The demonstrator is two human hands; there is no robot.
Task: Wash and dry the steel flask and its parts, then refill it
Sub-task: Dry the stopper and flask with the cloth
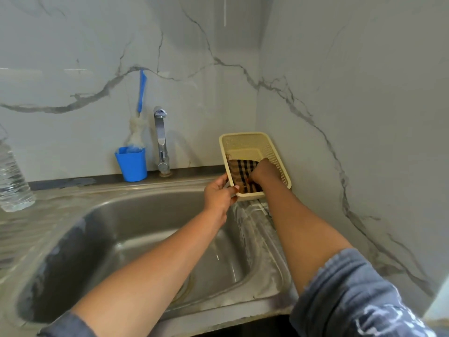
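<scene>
- The person stood at a steel sink (136, 229) set into the bench, both arms stretched toward the far right corner by the marble wall.
- A cream plastic basket (245, 142) with perforated sides sat on the draining ridges at the right of the sink, tipped up against the corner wall.
- Inside the basket lay a checked cloth (239, 170), brown with dark stripes.
- The left hand (220, 193) was at the near left corner of the basket, its fingers closed around the rim there.
- The right hand (264, 172) was down inside the basket, pressed onto the cloth; its fingers were buried in the fabric, so I could not tell whether they were pinched together or spread.
- The steel flask and its parts were nowhere I could see; if anything lay under the cloth, it was hidden.
- A chrome tap (160, 139) rose from the back edge of the sink, with no water running from it.
- Just left of the tap stood a blue cup (132, 165) holding a bottle brush (139, 117) with a blue handle and white bristles.
- A clear plastic water bottle (12, 176) stood on the bench at the far left, well apart from the basket.
- The sink bowl looked wet, and blue-grey sleeves (352, 295) were pushed up both forearms.
</scene>
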